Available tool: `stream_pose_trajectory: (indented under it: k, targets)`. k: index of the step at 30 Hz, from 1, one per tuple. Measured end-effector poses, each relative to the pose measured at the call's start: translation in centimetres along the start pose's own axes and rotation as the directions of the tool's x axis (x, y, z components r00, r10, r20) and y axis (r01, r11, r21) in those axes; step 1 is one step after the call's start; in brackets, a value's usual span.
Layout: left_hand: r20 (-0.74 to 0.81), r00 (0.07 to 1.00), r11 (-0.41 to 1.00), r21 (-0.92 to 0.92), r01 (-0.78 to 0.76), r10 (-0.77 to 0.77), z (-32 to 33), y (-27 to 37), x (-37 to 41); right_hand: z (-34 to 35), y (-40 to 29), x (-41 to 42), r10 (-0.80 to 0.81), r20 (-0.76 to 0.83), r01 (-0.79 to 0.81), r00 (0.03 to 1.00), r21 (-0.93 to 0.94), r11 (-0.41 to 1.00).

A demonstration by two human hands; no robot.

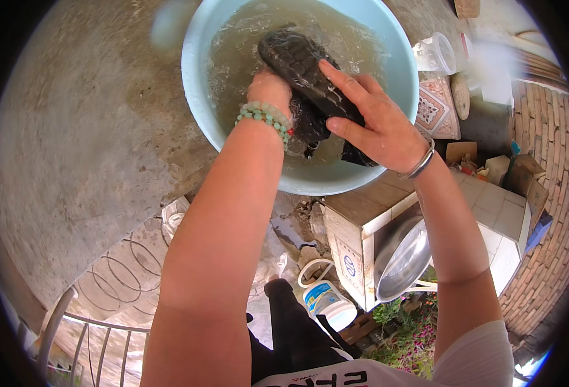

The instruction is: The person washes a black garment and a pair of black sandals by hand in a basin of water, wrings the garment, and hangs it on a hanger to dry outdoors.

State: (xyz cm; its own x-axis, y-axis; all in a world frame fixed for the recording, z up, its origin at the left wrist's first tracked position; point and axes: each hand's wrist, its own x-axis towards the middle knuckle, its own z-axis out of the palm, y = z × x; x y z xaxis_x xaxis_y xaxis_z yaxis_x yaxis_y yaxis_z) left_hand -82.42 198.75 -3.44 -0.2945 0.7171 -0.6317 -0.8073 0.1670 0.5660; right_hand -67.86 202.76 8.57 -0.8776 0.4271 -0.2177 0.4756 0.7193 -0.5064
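A light blue plastic basin [198, 96] holds cloudy water [236, 48]. In it a wet black shoe [303, 63] is tilted, with its patterned sole facing up. My left hand [270, 91], below a wrist with green bead bracelets [264, 116], grips the shoe from its left side. The fingers of that hand are hidden under the shoe and the water. Across the right side of the sole lies my right hand [378, 121], thumb and fingers spread around its edge. A metal bangle [419, 162] circles the right wrist. More dark material [357, 155] shows below the shoe, partly hidden.
Right of the basin are a clear plastic tub [434, 53] and a patterned tile [436, 109]. A tiled stand [366, 203] and a leaning metal basin [405, 261] are nearer me. A white bucket [330, 305] stands below. A metal railing [100, 334] runs at lower left.
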Motion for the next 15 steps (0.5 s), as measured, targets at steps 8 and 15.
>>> stream_pose_trajectory:
  k: [8, 15]
  targets:
    - [0.038, 0.993, 0.994, 0.009, 0.108, -0.108, 2.8, -0.3, -1.9, 2.5, 5.2, 6.7, 0.270, -0.215, -0.324, 0.938, -0.279, 0.904]
    - [0.024, 0.997, 0.977, -0.205, -0.063, 0.069, 2.2, 0.3, -1.3, 1.6, 1.5, 4.0, 0.234, -0.058, -0.239, 0.971, -0.119, 0.964]
